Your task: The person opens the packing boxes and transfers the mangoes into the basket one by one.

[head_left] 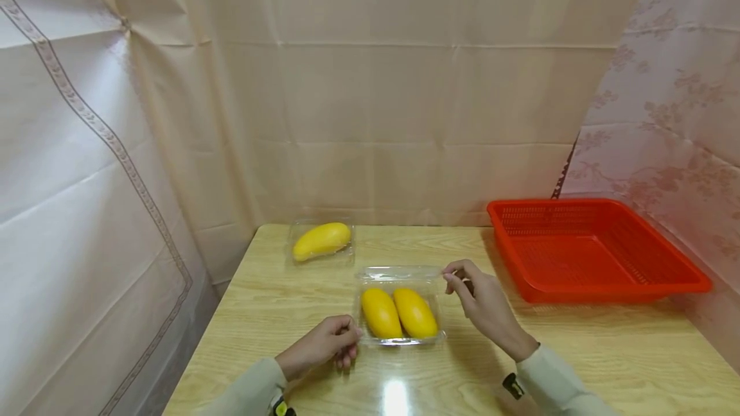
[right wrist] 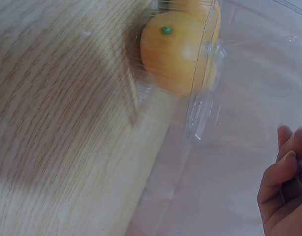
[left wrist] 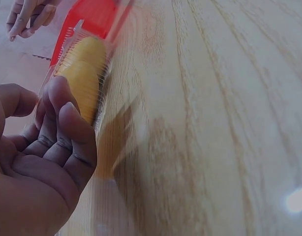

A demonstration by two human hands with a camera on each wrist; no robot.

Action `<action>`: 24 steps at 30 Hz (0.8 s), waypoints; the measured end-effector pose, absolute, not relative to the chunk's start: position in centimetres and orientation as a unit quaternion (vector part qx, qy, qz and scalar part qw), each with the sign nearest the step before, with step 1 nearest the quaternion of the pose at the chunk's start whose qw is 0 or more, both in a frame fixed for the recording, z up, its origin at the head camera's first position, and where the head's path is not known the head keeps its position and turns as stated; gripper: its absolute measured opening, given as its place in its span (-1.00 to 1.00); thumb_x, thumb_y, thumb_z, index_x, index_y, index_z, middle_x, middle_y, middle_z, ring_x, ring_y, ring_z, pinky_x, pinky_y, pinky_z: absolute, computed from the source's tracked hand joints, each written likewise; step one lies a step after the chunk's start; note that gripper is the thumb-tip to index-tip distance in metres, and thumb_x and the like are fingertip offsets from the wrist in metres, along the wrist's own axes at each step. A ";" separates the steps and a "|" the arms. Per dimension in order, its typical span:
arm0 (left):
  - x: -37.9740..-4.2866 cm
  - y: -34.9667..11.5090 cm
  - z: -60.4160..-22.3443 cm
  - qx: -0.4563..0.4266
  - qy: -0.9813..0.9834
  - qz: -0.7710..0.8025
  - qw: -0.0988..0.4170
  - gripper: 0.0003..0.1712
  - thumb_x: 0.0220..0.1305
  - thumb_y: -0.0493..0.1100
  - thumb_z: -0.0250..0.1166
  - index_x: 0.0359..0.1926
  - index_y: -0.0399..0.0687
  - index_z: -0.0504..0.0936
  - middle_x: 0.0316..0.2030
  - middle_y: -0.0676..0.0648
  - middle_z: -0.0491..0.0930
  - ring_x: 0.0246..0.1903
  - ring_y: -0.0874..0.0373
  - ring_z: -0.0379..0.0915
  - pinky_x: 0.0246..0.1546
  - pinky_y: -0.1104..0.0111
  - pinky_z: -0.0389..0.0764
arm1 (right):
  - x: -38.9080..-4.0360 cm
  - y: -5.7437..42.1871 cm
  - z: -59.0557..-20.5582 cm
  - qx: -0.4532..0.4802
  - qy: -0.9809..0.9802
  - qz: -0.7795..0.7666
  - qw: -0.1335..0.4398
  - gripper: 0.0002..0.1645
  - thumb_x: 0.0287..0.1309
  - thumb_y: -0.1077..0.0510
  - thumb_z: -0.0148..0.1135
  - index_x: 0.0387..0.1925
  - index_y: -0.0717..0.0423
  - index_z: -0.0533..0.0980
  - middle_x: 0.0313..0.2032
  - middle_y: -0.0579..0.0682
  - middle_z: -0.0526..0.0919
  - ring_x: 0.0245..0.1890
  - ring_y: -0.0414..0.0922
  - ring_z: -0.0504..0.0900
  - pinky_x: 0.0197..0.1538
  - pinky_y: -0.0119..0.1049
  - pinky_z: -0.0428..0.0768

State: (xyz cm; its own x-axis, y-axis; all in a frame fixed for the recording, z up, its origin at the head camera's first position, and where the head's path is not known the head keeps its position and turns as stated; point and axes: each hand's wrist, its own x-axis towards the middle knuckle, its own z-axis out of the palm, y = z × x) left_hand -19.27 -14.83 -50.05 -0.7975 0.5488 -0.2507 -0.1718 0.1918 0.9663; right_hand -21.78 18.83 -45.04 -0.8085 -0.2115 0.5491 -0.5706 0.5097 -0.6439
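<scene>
A clear plastic clamshell box (head_left: pixel 399 341) sits on the table with two yellow mangoes (head_left: pixel 381 313) side by side inside. Its see-through lid (head_left: pixel 399 271) stands raised at the far side. My left hand (head_left: pixel 324 342) holds the box's near left corner between thumb and curled fingers, also seen in the left wrist view (left wrist: pixel 47 152). With thumb and index finger, my right hand (head_left: pixel 485 303) pinches the lid's far right corner. In the right wrist view a mango (right wrist: pixel 173 54) shows a green stem spot through the plastic.
Another clear box holding one long yellow fruit (head_left: pixel 321 241) lies at the table's back left. A red plastic basket (head_left: pixel 601 294) stands at the back right. Cloth curtains (head_left: pixel 370 95) hang behind the wooden table (head_left: pixel 248 320) and along both sides.
</scene>
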 end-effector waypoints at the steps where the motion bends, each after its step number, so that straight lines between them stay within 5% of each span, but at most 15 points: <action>1: -19.3 -14.8 -50.0 0.132 0.715 0.622 0.290 -0.70 0.60 -0.10 0.13 -0.26 -0.25 0.48 -0.46 -0.06 0.58 -0.54 0.20 0.48 -0.50 0.40 0.50 | -21.9 18.9 -45.1 0.229 -0.843 0.442 0.203 -0.91 0.42 0.30 0.23 -0.14 0.05 0.56 -0.46 -0.16 0.60 -0.79 -0.40 0.33 -0.75 -0.45 0.36; 7: -19.4 -14.8 -50.1 0.130 0.720 0.618 0.289 -0.71 0.60 -0.10 0.13 -0.27 -0.22 0.49 -0.46 -0.06 0.58 -0.54 0.21 0.49 -0.50 0.41 0.51 | -22.4 19.1 -45.0 0.226 -0.836 0.457 0.203 -0.91 0.36 0.33 0.29 -0.15 0.14 0.59 -0.39 -0.10 0.66 -0.80 -0.39 0.31 -0.75 -0.44 0.39; 15: -19.4 -14.8 -50.3 0.131 0.719 0.620 0.286 -0.71 0.60 -0.12 0.12 -0.27 -0.24 0.49 -0.47 -0.05 0.57 -0.55 0.20 0.48 -0.51 0.41 0.51 | -23.0 19.4 -44.9 0.209 -0.846 0.446 0.205 -0.89 0.35 0.27 0.33 -0.17 0.01 0.60 -0.51 -0.19 0.54 -0.79 -0.33 0.31 -0.73 -0.38 0.36; 24: -19.2 -14.8 -50.5 0.137 0.718 0.621 0.283 -0.72 0.59 -0.14 0.13 -0.26 -0.27 0.49 -0.48 -0.05 0.58 -0.55 0.21 0.49 -0.51 0.41 0.51 | -24.0 19.6 -45.3 0.201 -0.855 0.430 0.208 -0.91 0.36 0.21 0.34 -0.15 -0.03 0.62 -0.37 -0.11 0.61 -0.77 -0.30 0.34 -0.69 -0.37 0.35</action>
State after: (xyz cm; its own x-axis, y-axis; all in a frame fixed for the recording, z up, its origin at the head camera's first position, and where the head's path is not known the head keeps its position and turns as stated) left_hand -19.23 -14.81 -50.46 -0.8020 0.5487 -0.2359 -0.1550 0.1903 0.9694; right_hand -24.03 19.59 -45.30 -0.8331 -0.1645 0.5281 -0.5222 0.5488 -0.6528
